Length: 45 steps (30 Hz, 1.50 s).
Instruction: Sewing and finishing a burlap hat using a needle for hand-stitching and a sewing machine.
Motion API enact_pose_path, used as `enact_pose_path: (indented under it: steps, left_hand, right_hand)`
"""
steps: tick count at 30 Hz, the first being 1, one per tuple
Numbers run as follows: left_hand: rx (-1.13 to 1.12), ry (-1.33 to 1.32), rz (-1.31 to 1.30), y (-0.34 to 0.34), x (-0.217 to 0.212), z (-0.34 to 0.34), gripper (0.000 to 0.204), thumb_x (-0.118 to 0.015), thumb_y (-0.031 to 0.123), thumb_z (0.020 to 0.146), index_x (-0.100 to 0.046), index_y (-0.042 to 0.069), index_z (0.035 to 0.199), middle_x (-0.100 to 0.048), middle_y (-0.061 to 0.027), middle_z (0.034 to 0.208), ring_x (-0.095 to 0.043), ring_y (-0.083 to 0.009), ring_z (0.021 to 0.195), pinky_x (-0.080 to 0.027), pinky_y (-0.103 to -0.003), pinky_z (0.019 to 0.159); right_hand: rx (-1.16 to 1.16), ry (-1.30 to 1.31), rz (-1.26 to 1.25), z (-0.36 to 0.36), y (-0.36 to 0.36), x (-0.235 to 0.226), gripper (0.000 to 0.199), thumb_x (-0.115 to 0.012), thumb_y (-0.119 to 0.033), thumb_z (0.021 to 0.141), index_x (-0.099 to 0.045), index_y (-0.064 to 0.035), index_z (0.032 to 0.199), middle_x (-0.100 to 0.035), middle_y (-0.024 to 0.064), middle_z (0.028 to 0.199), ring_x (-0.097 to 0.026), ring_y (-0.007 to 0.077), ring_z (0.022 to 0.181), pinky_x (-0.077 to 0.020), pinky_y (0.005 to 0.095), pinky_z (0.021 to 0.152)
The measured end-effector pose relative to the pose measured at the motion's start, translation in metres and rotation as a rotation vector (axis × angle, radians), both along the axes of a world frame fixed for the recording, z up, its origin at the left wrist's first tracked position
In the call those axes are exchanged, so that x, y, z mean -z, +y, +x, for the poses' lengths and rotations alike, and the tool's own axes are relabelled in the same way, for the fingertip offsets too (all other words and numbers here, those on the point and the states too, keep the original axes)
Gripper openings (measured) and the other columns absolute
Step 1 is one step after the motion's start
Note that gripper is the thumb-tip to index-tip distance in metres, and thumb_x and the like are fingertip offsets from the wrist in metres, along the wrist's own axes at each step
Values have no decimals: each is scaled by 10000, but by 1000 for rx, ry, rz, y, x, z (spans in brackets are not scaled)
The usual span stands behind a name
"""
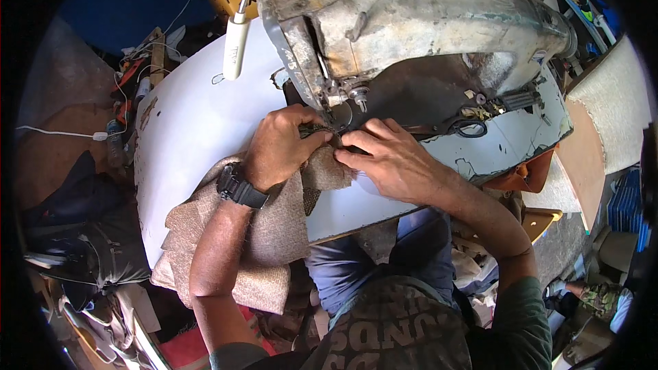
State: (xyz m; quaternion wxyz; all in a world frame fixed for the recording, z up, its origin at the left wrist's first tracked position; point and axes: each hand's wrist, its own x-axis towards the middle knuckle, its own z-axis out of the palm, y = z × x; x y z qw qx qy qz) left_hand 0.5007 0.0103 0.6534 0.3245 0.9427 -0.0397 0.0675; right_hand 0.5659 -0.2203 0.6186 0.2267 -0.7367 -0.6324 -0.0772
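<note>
A worn, pale sewing machine (439, 24) stands across the white table, its needle end just above my hands. Brown woven fabric (271, 233) hangs in folds over the near table edge and runs up to the needle area. My left hand (281, 142), with a black watch (240, 186) on its wrist, pinches the fabric's edge between thumb and fingers. On the other side, my right hand (394, 156) has its fingertips closed on the same edge, close to the left thumb. The exact spot under the presser foot is partly hidden by my fingers.
Scissors with black handles (468, 127) lie on the machine bed beside small metal parts (483, 106). A white lamp (235, 48) hangs over the white tabletop (199, 109). A black bag (96, 253) sits at the left, and light boards (610, 109) lean at the right.
</note>
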Motion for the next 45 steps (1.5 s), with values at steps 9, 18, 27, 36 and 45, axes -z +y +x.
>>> enact_pose_path:
  steps: [9, 18, 27, 36, 45]
  left_hand:
    - [-136, 69, 38, 4, 10, 10, 260, -791, 155, 792, -731, -40, 954, -734, -210, 907, -725, -370, 824, -574, -425, 743]
    - [-8, 78, -61, 20, 6, 37, 387, -754, 118, 804, -677, -15, 1159, -725, -228, 1029, -710, -354, 991, -549, -417, 852]
    - [240, -38, 7, 32, 3, 50, 450, -679, 19, 861, -627, 43, 1308, -642, -161, 1310, -585, -315, 1227, -434, -412, 1081]
    - [274, -65, 74, 45, 12, 56, 456, -706, 81, 908, -583, 19, 1342, -609, -161, 1351, -572, -302, 1245, -440, -426, 1081]
    - [213, -98, -90, 33, 13, 57, 445, -680, 10, 887, -599, 28, 1324, -622, -164, 1327, -569, -307, 1243, -432, -420, 1088]
  right_hand:
    - [51, 134, -49, 5, 8, -4, 328, -681, -45, 812, -711, -47, 1138, -558, 85, 1082, -534, 272, 1022, -442, 418, 885]
    - [140, 44, -77, 5, 15, -1, 297, -653, -126, 861, -698, -24, 1137, -544, 99, 1018, -531, 286, 983, -437, 424, 852]
    - [177, 61, -76, 5, 19, 3, 342, -630, -162, 886, -675, -10, 1189, -547, 111, 993, -534, 288, 987, -444, 444, 849]
    - [165, 16, -84, 7, 20, 0, 357, -639, -188, 891, -671, -33, 1212, -551, 104, 981, -534, 285, 977, -441, 442, 839]
    - [212, 11, -29, 5, 18, 1, 339, -662, -207, 876, -681, -15, 1155, -556, 94, 955, -531, 274, 972, -438, 430, 839]
